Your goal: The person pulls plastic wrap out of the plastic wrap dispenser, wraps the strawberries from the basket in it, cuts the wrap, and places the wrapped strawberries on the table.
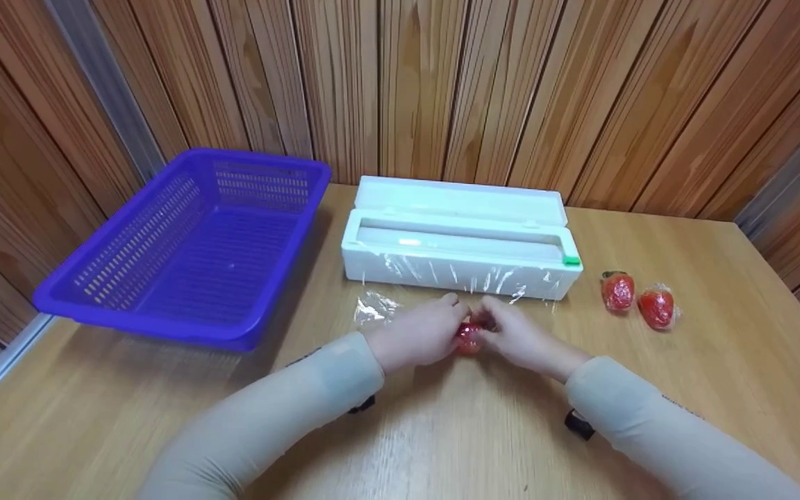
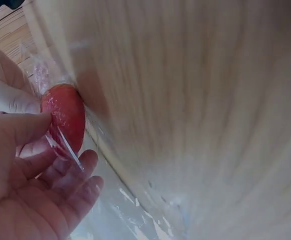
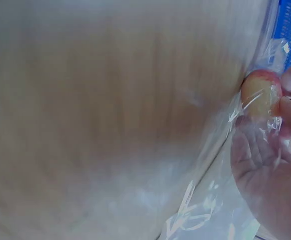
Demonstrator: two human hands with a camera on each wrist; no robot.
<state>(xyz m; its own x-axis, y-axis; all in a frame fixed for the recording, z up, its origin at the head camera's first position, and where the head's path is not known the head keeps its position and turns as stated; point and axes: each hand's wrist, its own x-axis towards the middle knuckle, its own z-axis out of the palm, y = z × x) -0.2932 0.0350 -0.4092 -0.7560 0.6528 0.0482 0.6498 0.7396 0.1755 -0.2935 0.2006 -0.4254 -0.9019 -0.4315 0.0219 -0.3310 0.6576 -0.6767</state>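
A small red fruit (image 1: 468, 338), yellowish on one side in the right wrist view, is between my two hands above the table, in front of the wrap box. Clear plastic film (image 1: 376, 308) lies around it and stretches toward the box. My left hand (image 1: 419, 332) holds the fruit from the left; in the left wrist view its thumb presses the fruit's side while its fingers curl beneath. From the right, my right hand (image 1: 519, 338) grips the fruit and film between thumb and fingers. Part of the fruit is hidden by the fingers.
A white film box (image 1: 462, 274) with its lid raised and a green slider (image 1: 571, 260) stands behind the hands. At the right lie two film-wrapped red fruits (image 1: 618, 292). A purple basket (image 1: 254, 326) stands at the left. A wood-panelled wall rises behind the table.
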